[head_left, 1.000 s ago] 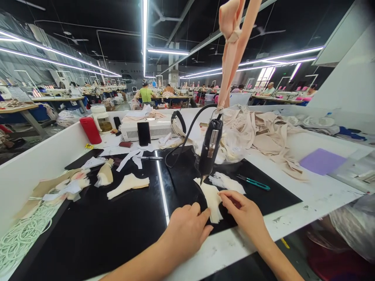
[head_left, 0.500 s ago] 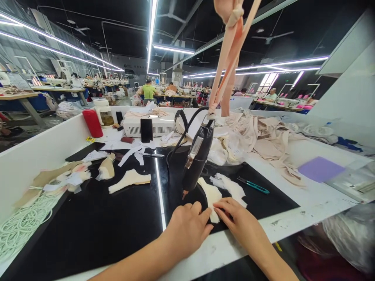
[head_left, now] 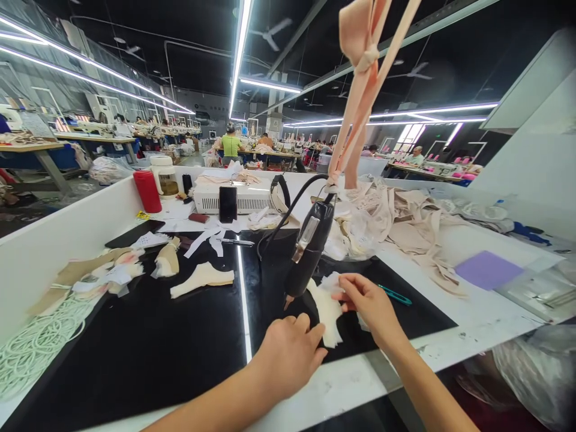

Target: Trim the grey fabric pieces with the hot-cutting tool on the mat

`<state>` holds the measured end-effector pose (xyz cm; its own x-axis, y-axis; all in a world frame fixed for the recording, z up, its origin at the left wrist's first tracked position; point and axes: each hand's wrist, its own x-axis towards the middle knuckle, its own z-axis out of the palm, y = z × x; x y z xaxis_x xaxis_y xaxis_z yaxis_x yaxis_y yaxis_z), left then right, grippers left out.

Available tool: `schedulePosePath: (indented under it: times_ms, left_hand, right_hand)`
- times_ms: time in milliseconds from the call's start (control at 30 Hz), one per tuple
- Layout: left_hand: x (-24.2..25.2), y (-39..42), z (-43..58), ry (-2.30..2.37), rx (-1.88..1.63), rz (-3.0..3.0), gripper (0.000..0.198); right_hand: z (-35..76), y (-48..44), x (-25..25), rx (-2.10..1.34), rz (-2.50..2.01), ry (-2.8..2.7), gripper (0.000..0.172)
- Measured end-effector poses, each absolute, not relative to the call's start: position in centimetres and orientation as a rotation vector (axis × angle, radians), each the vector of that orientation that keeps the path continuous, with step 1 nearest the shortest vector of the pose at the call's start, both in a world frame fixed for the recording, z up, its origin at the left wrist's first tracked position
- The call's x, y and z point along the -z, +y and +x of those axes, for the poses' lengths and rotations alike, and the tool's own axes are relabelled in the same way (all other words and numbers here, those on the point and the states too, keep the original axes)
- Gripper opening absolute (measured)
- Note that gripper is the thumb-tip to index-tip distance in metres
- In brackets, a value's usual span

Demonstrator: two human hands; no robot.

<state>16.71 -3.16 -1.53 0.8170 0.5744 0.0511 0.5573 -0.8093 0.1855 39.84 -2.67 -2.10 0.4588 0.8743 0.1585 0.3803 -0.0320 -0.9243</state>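
Note:
A cream padded fabric piece [head_left: 327, 315] lies on the black work surface, a narrow curved shape. My left hand [head_left: 290, 351] rests just left of its lower end, fingers bent, thumb and forefinger apart with nothing visible between them; the fingertips touch or nearly touch its edge. My right hand [head_left: 366, 303] is over the sheer white fabric [head_left: 330, 282] beyond the cream piece, thumb and forefinger pinched at it and hiding most of it. Above my left hand hangs a black handheld tool [head_left: 310, 246] with a copper-coloured tip, on peach fabric straps [head_left: 355, 114].
Another cream piece [head_left: 202, 279] lies left. Teal thread snips [head_left: 396, 294] are partly behind my right hand. Mint cord [head_left: 42, 342] is heaped at far left. A vented white box [head_left: 234, 198], phone [head_left: 227, 204] and beige fabric pile [head_left: 405, 210] stand behind. A low white wall [head_left: 58, 234] borders the table.
My right hand has left the cream piece and moved up and right onto the sheer white fabric. My left hand has stayed nearly in place. The view has shifted slightly.

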Motion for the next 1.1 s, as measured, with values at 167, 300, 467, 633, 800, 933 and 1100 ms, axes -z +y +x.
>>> schedulePosePath:
  times_ms: [167, 300, 467, 633, 800, 933, 1100]
  left_hand:
    - [1.7, -2.8, 16.4, 0.881, -0.203, 2.791, 0.034]
    - [2.0, -2.8, 16.4, 0.864, -0.245, 2.738, 0.038]
    - [2.4, -2.8, 16.2, 0.836, -0.321, 2.614, 0.042]
    - [2.4, -1.7, 15.6, 0.808, -0.437, 2.354, 0.042]
    - [1.5, -0.7, 15.0, 0.737, -0.476, 1.946, 0.051]
    - [0.4, -1.0, 13.7, 0.694, -0.43, 1.644, 0.058]
    - [-0.4, -1.6, 11.4, 0.717, -0.425, 1.364, 0.053]
  right_hand:
    - [40.8, 1.1, 0.2, -0.48, -1.376, -0.913, 0.033]
    - [40.5, 0.9, -2.0, -0.26, -1.173, -0.839, 0.034]
    - [38.2, -3.5, -2.9, -0.27, -1.095, -0.883, 0.045]
    - [35.0, -8.1, -1.4, -0.416, -1.171, -0.992, 0.04]
    - [32.0, -10.2, 0.0, -0.579, -1.215, -1.079, 0.04]
    - [29.6, -10.6, 0.7, -0.675, -1.242, -1.121, 0.036]
    - [28.1, -10.5, 1.7, -0.758, -1.337, -1.193, 0.039]
